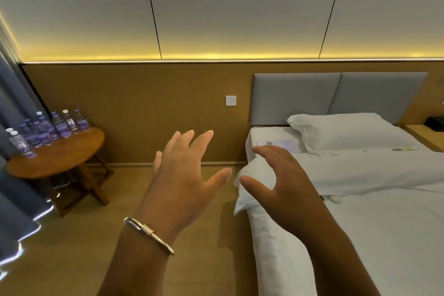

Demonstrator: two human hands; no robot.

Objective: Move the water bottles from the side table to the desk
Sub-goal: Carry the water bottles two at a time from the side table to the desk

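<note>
The water bottles (45, 128), clear plastic with purple labels, stand clustered on the round wooden side table (60, 156) at the far left, by the blue curtain (14, 94). My left hand (182, 175) and right hand (281, 182) hang in mid-air, empty, fingers spread and relaxed, well apart from the bottles. The white bed (360, 211) with its soft pillow (343, 131) lies to my right.

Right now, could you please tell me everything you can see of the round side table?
The round side table stands at the far left, by the blue curtain and the wood-panelled wall. Its top looks like warm brown wood, smooth and slightly glossy, on dark crossed legs with a lower rail. A cluster of purple-labelled water bottles stands upright along its back and left edge. Neither hand touches it.
</note>
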